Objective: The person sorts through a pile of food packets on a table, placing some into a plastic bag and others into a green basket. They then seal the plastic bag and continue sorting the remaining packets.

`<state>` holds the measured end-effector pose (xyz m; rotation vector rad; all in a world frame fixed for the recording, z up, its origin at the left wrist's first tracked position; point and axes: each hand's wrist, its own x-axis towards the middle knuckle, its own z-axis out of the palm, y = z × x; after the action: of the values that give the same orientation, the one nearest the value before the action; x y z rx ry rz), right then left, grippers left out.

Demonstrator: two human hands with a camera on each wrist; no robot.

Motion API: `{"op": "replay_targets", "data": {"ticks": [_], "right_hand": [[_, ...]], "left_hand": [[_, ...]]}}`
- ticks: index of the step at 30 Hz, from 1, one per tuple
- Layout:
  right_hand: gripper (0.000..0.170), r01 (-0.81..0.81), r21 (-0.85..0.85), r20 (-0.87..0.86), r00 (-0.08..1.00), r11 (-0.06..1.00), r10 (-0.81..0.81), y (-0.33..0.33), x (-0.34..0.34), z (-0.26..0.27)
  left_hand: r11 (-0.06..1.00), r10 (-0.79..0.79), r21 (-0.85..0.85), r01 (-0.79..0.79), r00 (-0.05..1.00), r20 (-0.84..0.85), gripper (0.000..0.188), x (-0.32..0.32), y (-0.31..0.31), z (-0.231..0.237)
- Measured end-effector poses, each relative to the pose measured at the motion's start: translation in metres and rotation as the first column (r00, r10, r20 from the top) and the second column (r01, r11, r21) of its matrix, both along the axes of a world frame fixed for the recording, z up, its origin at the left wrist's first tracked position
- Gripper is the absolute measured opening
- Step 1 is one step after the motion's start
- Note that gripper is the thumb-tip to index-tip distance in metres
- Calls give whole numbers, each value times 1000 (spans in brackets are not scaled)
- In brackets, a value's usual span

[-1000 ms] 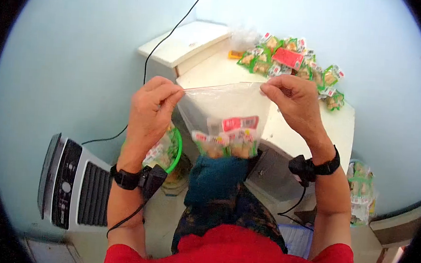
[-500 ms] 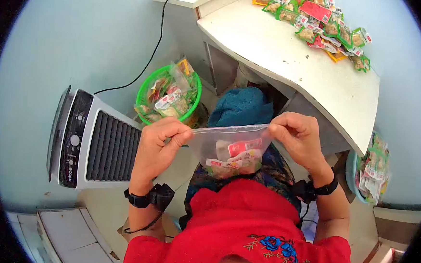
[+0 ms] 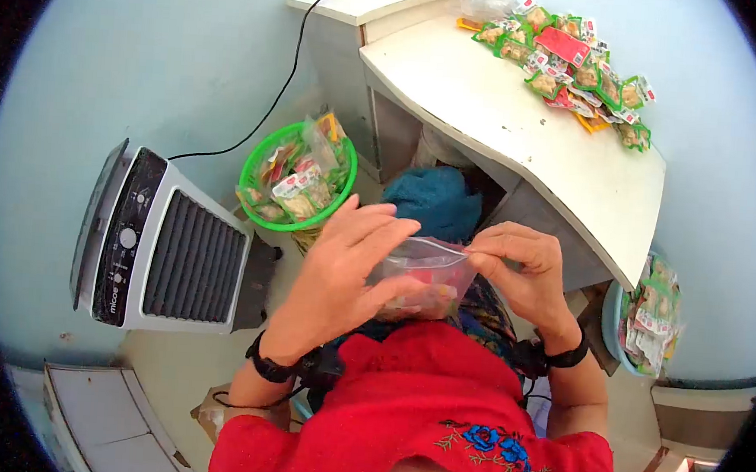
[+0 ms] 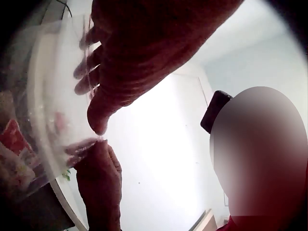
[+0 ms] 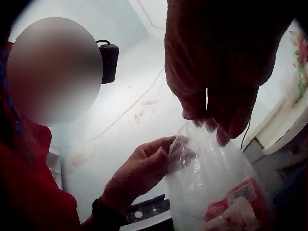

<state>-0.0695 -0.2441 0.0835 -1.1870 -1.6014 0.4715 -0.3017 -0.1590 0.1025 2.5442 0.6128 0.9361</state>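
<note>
A clear zip bag (image 3: 424, 254) with small food packets in its lower part hangs in front of the red shirt. My right hand (image 3: 528, 267) pinches the bag's top right corner between thumb and fingers. At the bag's left side is my left hand (image 3: 336, 277), its fingers straight and spread, the thumb apart from them. The right wrist view has the left fingers behind the clear film of the bag (image 5: 192, 192). A red-and-white packet (image 5: 236, 204) shows through it there.
A white desk (image 3: 457, 76) bears a heap of green-edged packets (image 3: 570, 66). On the floor, a green basket (image 3: 349, 178) of packets stands left, beside a white air cooler (image 3: 144, 308). A blue tub (image 3: 612, 324) with packets is right. Blue cloth (image 3: 432, 200) lies beneath the desk.
Both hands have come down toward the body with the bag. My left hand has let go of the bag's top left corner and spread its fingers; the right still pinches the other corner.
</note>
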Motion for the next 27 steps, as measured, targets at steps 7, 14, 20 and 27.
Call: {"op": "replay_targets", "data": {"ticks": [7, 14, 20, 27], "right_hand": [[7, 26, -72, -75, 997, 997, -31, -9, 4, -5], [16, -53, -43, 68, 996, 998, 56, -4, 2, 0], [8, -58, -107, -13, 998, 993, 57, -6, -7, 1], [7, -102, -147, -150, 985, 984, 80, -10, -8, 3]], "left_hand": [[997, -57, -45, 58, 998, 27, 14, 10, 4, -15], [993, -109, -45, 112, 992, 70, 6, 12, -2, -15], [996, -93, 16, 92, 994, 50, 8, 0, -5, -7], [997, 44, -61, -44, 999, -1, 11, -58, 6, -1]]}}
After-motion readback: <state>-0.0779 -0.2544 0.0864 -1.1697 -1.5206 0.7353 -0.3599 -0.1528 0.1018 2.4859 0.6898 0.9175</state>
